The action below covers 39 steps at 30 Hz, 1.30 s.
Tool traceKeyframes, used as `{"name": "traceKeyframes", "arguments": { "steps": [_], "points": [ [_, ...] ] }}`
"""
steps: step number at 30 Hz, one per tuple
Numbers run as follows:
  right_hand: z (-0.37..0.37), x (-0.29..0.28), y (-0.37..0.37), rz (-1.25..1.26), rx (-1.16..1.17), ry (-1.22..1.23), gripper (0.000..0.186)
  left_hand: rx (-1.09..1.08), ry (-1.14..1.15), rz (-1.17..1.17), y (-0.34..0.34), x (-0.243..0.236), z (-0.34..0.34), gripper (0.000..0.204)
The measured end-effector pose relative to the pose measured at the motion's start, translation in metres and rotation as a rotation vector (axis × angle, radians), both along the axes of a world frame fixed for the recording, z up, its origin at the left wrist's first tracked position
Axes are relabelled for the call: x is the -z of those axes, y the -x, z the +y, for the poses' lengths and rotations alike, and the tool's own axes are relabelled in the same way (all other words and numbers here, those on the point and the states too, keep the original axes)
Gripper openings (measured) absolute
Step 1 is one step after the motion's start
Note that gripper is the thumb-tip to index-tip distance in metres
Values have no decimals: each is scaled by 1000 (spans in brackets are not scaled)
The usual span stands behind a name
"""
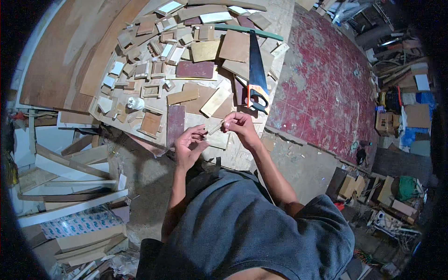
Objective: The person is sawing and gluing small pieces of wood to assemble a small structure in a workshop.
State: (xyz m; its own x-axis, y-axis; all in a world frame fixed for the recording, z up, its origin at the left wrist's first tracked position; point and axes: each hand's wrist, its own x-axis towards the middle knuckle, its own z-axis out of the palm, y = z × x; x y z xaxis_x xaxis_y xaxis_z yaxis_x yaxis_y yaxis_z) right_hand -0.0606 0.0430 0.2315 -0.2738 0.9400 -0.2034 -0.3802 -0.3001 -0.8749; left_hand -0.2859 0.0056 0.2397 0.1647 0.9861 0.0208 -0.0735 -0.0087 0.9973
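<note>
Between my hands, over the near edge of the worktable, is a small pale wooden stick. My right hand pinches its upper right end between thumb and fingers. Close to the stick's other end, my left hand has its thumb and fingers apart; no hold on the stick shows. Under the hands lies a pale flat board. A dark red board rests just left of my left hand. Beyond the hands are a light wood strip and a brown panel.
A handsaw with an orange and black handle lies on the table's right side. Several small wooden frames and blocks crowd the left, near a white bottle. Large plywood sheets lean at far left; scrap wood is piled below.
</note>
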Motion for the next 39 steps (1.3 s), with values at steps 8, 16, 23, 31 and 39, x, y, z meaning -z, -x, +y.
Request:
{"name": "traceKeyframes", "arguments": {
  "steps": [8,16,23,31,39],
  "points": [
    [-37,-31,2,2,94,-51,11,21,73,46,-16,-41,-5,16],
    [-57,-50,-2,-92,5,-83,15,105,122,5,-16,-58,-22,17],
    [-71,-65,5,-321,91,-219,14,83,7,155,-18,-75,-36,18],
    [-77,-72,-4,-648,23,-470,19,174,-190,584,-23,-73,-43,20],
    [-86,-45,-13,-1056,-81,-605,26,212,-224,690,-40,-30,-49,14]
  ]
}}
